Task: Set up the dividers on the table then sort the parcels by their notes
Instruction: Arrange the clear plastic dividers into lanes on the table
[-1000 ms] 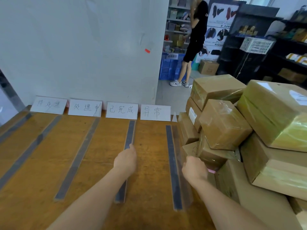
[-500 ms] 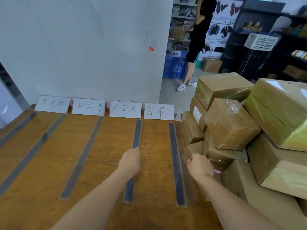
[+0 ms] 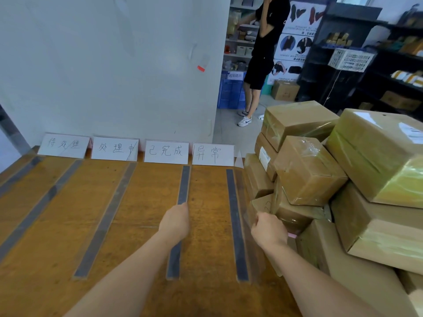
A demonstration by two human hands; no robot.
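- Clear plastic dividers with dark base strips [image 3: 237, 225] stand in rows on my brown wooden table [image 3: 57, 225].
- My left hand [image 3: 175, 221] grips one divider's top edge; my right hand [image 3: 269, 229] looks clenched on another, beside tape-wrapped cardboard parcels [image 3: 306, 170].
- White handwritten cards [image 3: 166, 152] read 处理中, 已完成, 异常.

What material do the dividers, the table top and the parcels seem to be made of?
Dividers: seemingly clear acrylic on dark base strips; the table shows through them. Table top: orange-brown wood, judging by grain and knots, with a low sheen. Parcels: brown cardboard wrapped in glossy clear tape that catches the light.
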